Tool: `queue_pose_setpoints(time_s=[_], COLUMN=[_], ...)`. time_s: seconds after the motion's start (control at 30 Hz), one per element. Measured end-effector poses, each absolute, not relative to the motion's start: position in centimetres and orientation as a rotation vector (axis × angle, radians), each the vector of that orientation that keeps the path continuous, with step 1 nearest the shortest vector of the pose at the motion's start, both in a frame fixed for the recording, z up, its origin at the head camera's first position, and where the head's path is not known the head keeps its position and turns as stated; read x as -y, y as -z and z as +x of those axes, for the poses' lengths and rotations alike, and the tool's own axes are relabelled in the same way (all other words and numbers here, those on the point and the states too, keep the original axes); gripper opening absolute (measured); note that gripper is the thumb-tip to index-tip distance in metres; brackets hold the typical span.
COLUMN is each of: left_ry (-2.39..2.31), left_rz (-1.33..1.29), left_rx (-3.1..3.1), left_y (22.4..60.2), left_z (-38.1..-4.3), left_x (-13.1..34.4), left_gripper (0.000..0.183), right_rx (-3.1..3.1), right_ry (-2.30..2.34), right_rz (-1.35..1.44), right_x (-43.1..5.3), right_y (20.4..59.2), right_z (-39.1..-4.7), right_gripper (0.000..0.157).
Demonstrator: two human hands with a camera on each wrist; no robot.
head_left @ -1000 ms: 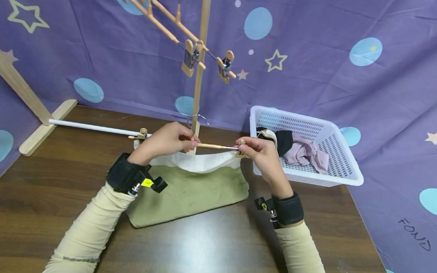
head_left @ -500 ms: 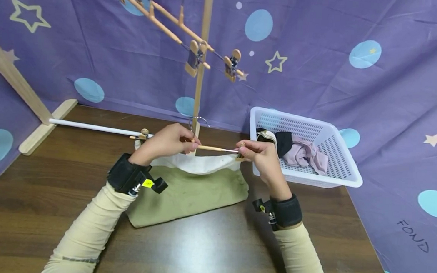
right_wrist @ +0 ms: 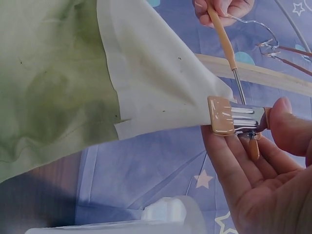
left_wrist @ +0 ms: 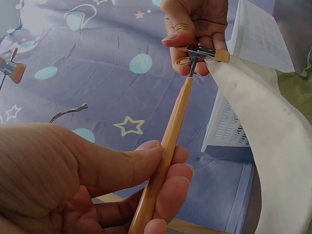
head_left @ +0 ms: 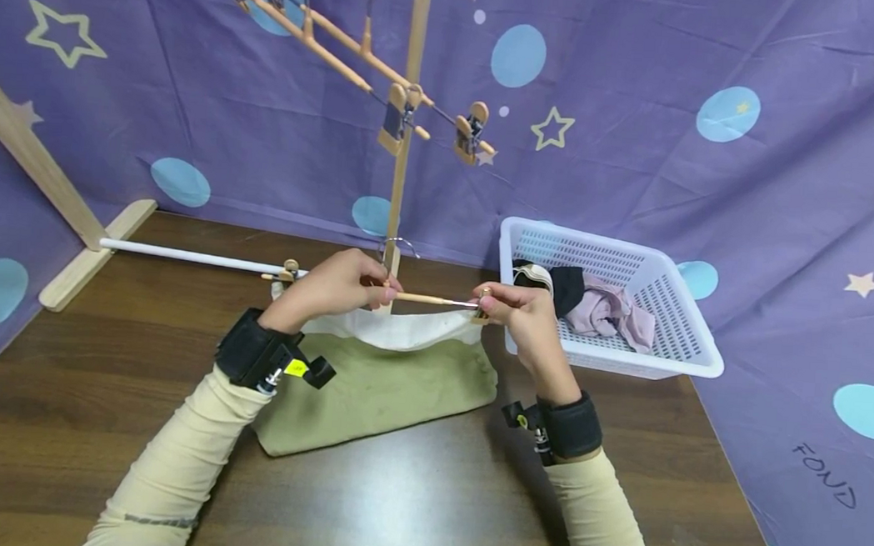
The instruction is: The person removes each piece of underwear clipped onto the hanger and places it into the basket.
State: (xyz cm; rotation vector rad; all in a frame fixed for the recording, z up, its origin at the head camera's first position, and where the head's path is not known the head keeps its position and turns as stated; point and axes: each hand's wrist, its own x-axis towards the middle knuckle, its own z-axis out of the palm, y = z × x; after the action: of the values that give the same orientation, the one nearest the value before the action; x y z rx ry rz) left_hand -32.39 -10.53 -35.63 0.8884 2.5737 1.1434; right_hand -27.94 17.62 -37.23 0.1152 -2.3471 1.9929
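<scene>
From above, the head view faces far and down over the table (head_left: 392,512), the left wrist view looks right from close behind the left hand (head_left: 339,284), and the right wrist view looks left from close beside the right hand (head_left: 528,316), both sharing the hanger (left_wrist: 178,112) and its right clip (right_wrist: 222,117).

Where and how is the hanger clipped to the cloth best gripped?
Probably by the middle of the wooden bar, beside the hook, from above: the bar is slim, and the cloth sags away beneath it. The left hand pinches the bar about there. The clip at the right end seems a poorer hold, since it bites the cloth.
</scene>
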Motion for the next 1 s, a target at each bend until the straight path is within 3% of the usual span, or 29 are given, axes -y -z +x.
queue_pose_setpoints(time_s=[1.0], left_ry=[-1.158], left_rz=[0.885], left_rx=[-2.574], left_y=[35.64], left_z=[-32.34], left_x=[10.58], left_gripper=[0.014], right_rx=[2.181], right_ry=[-1.906], right_rz=[0.16], right_x=[-16.76], right_y=[37.87], right_z=[-27.67], right_gripper=[0.016])
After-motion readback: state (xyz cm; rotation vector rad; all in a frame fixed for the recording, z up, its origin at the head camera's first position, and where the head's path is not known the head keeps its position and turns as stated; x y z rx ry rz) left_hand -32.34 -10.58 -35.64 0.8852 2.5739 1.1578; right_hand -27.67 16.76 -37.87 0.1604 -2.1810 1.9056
